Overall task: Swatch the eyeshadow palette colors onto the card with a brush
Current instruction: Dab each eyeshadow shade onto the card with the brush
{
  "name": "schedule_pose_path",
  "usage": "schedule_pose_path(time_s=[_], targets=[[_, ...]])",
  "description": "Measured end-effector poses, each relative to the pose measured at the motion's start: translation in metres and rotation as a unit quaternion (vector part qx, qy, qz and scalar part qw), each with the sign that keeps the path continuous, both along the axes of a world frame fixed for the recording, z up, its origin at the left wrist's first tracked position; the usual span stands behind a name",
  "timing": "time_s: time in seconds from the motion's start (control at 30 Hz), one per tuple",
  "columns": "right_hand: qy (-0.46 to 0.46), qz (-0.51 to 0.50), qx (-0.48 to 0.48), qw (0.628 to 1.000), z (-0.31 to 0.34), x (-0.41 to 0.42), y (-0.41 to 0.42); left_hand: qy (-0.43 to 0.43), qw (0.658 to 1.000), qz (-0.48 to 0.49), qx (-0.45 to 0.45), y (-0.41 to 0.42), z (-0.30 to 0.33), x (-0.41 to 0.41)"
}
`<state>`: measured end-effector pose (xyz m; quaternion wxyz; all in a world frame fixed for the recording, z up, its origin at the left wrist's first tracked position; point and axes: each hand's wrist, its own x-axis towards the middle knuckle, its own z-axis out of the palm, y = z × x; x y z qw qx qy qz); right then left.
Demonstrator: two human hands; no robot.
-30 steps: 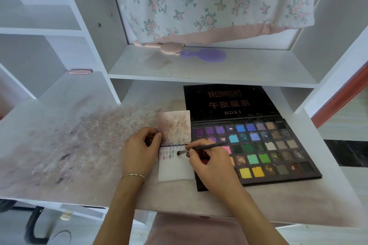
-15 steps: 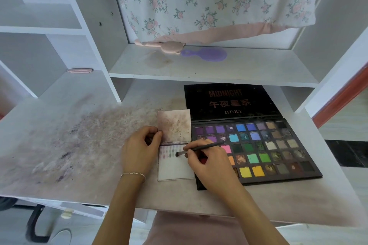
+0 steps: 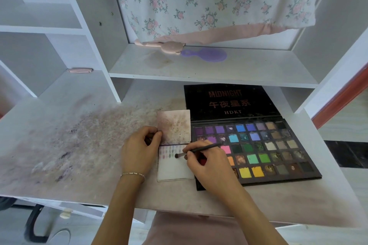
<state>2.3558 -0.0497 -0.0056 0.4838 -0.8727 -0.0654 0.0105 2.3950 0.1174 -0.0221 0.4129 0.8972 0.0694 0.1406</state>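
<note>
The right hand pinches the light, stiff brush near its head, tip on the card beside the palette on the worktop, while the left hand curls at the thin, likely slippery card's top-left edge.

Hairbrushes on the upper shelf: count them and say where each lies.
2. A pink hairbrush lies at the shelf's back left, and a purple hairbrush just right of it; the hanging floral cloth could hide others.

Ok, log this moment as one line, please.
phase: swatching | right hand: holds brush, tip on card | left hand: steadies card's top-left edge | palette: open, right of card
</note>
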Motion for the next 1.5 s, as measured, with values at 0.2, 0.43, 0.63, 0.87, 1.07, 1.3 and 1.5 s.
schedule_pose_path(time_s=[0.2, 0.43, 0.63, 0.87, 1.07, 1.3, 1.5], targets=[[-0.007, 0.005, 0.001, 1.000, 0.001, 0.000, 0.001, 0.001, 1.000, -0.001, 0.006, 0.000, 0.000, 0.000], [-0.014, 0.003, 0.001, 1.000, 0.001, 0.000, 0.001, 0.000, 1.000, -0.002, 0.003, 0.000, 0.000, 0.000], [-0.032, -0.008, 0.007, 0.999, 0.000, 0.000, 0.001, -0.001, 1.000, -0.003, 0.002, 0.000, 0.000, 0.000], [-0.115, -0.117, 0.195, 0.967, 0.003, -0.004, -0.008, 0.003, 1.000, 0.003, -0.007, 0.000, 0.000, -0.001], [-0.144, -0.149, 0.195, 0.959, 0.005, -0.007, -0.026, -0.003, 1.000, 0.004, -0.010, 0.002, 0.000, 0.000], [-0.136, -0.209, 0.153, 0.956, 0.007, -0.016, -0.079, -0.003, 1.000, 0.004, 0.000, 0.005, -0.002, 0.001], [-0.124, -0.302, 0.088, 0.941, 0.000, -0.022, -0.118, 0.009, 1.000, 0.000, 0.007, 0.001, 0.000, 0.001]])
